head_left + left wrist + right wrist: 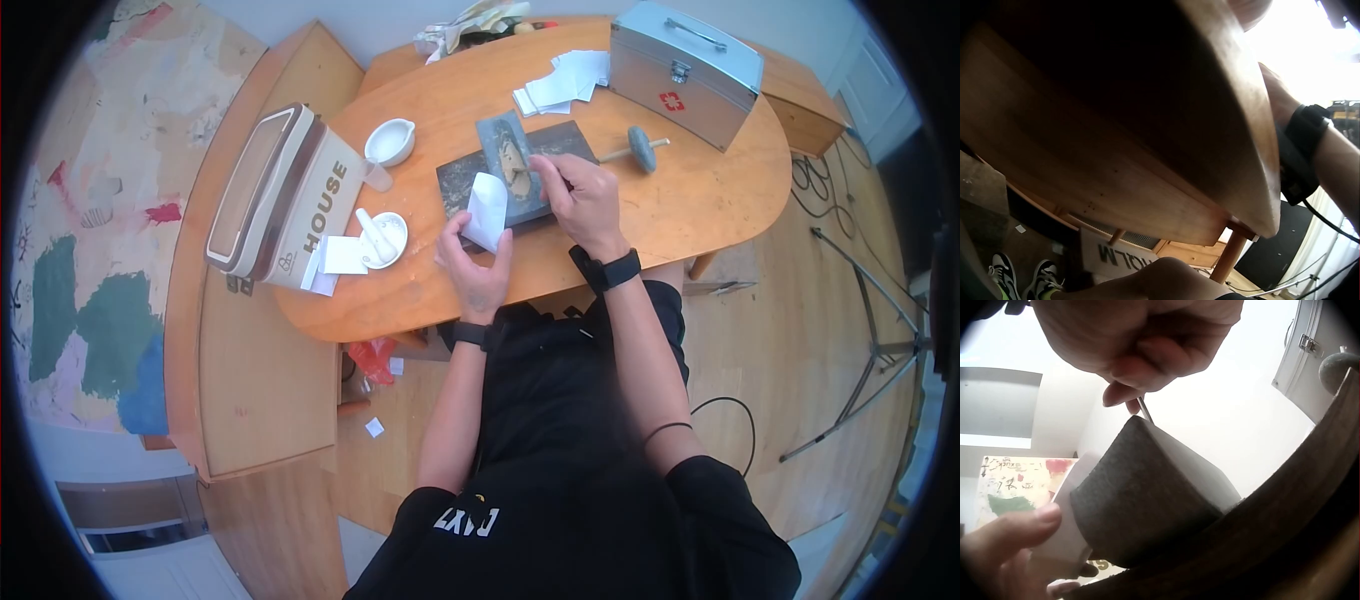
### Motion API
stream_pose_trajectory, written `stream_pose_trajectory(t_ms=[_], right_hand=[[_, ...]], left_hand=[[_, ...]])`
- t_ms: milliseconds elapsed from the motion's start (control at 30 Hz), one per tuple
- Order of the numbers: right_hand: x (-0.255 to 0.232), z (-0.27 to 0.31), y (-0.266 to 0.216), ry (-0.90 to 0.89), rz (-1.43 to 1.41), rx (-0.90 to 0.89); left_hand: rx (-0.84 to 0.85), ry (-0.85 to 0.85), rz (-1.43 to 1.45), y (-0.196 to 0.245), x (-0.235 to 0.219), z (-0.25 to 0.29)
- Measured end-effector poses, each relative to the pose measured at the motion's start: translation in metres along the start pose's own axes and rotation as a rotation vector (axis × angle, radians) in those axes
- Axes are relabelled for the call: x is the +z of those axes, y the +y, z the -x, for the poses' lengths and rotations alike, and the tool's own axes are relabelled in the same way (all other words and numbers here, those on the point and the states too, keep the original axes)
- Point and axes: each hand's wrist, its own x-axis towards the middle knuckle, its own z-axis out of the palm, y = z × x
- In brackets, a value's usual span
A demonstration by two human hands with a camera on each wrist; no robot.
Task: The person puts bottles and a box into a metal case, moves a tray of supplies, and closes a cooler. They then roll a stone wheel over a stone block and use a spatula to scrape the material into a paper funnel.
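My left hand (478, 280) holds a small white paper packet (486, 212) upright, thumb on one side and fingers on the other. Between the fingertips of my right hand (585, 200) is a thin metal stick-like tool (1145, 409), its lower end hidden behind the wall in the right wrist view. The tool reaches into a grey stone grinding trough (493, 132), where light brown powder (516, 170) lies. The packet stands right beside the trough's near end. Mostly table underside (1116, 156) fills the left wrist view, hiding the left hand's work.
A dark slab (455, 180) lies under the trough. Right of it is a stone grinding wheel (641, 148) on a wooden rod. A metal first-aid case (685, 85) and white papers (565, 85) stand behind. At left are a mortar with pestle (378, 238), white bowl (390, 142) and HOUSE box (320, 190).
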Motion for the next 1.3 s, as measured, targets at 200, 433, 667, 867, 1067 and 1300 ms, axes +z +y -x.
stream_pose_trajectory(t_ms=[200,433,667,867,1067,1300], right_hand=[[-0.0015,-0.0001,0.0010,-0.008,-0.022,0.072],[-0.0001,0.0006,0.0045,0.038,-0.025,0.068],[-0.0025,-0.0009,0.0012,0.049,-0.096,0.111],[-0.0019,-0.0018,0.0019,0.071,-0.157,0.137],[-0.0024,-0.0027,0.0001,0.082,-0.201,0.151],[-0.0077,-0.0022,-0.0031,0.019,-0.208,0.173]], left_hand=[[-0.007,-0.003,-0.007,0.0006,-0.0002,0.0000],[-0.013,-0.006,-0.011,0.0019,-0.0005,0.0000],[-0.017,-0.009,-0.018,0.0016,-0.0005,0.0000],[-0.015,-0.008,-0.011,0.0007,-0.0001,0.0002],[-0.035,-0.010,0.005,0.0019,-0.0004,-0.0002],[0.001,-0.004,-0.051,-0.0002,-0.0002,0.0000]])
